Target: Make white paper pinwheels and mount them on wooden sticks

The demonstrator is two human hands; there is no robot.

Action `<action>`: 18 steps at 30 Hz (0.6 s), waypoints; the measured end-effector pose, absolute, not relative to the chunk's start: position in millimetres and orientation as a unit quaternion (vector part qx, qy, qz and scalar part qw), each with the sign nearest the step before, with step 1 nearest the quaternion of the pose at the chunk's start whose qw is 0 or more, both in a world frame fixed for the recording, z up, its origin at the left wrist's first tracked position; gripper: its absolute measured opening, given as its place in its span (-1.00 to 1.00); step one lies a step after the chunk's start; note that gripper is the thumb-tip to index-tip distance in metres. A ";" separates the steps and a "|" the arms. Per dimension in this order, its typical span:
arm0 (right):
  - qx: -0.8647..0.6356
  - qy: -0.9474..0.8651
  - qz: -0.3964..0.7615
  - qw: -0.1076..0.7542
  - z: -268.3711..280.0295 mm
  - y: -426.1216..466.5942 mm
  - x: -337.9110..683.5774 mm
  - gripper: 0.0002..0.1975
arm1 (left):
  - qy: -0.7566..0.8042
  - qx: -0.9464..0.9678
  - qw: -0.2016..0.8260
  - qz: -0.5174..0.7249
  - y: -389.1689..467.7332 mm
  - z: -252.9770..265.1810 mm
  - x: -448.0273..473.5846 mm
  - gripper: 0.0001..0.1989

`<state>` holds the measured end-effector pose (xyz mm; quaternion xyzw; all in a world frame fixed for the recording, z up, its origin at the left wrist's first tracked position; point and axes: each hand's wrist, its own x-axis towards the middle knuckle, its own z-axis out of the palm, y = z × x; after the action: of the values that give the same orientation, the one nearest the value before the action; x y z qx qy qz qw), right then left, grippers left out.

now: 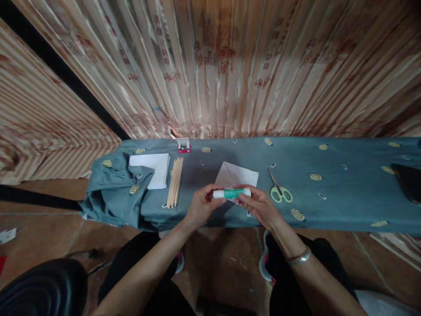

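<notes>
A white glue stick (233,193) with a green label lies level between my two hands, above the front of the cloth. My left hand (204,201) pinches its left end, and my right hand (258,202) grips it at the right end. Just behind and partly under them is a square of white paper (242,174) with crease or cut lines running to its middle; my hands hide its near corner. To the right of my right hand lies a pair of scissors (280,192) with light green handles, blades pointing away from me.
A row of several wooden sticks (175,182) lies left of my hands, beside a stack of white paper (161,169). Behind stands a small red open box (183,145) of metal pieces. A dark object (408,182) sits far right on the patterned cloth (355,193). A black stool (49,285) is at lower left.
</notes>
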<state>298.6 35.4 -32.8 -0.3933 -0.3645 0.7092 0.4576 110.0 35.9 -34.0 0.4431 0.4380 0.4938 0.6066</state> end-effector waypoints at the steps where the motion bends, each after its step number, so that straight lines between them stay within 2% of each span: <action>1: -0.395 -0.344 0.715 0.463 -33.4 35.4 296.0 -0.67 | 0.440 0.435 0.613 0.492 34.3 -35.3 109.4 -0.65; 9: -0.398 -0.238 0.734 0.496 -40.6 43.2 305.1 -0.69 | 0.476 0.430 0.595 0.485 39.3 -32.7 86.1 -0.65; 13: -0.393 -0.211 0.741 0.502 -49.6 45.9 316.4 -0.72 | 0.549 0.528 0.452 0.464 51.9 -41.8 62.5 -0.72; 15: -0.383 -0.203 0.756 0.490 -53.1 46.6 320.8 -0.73 | 0.577 0.603 0.357 0.419 59.2 -49.5 51.6 -0.72; 18: -0.371 -0.187 0.772 0.482 -55.2 48.1 325.0 -0.73 | 0.589 0.669 0.280 0.357 68.9 -60.7 41.3 -0.68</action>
<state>325.0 48.1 -55.2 -0.3708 -0.1866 0.7718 0.4816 41.3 68.9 -60.7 0.6689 0.5886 0.3574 0.2800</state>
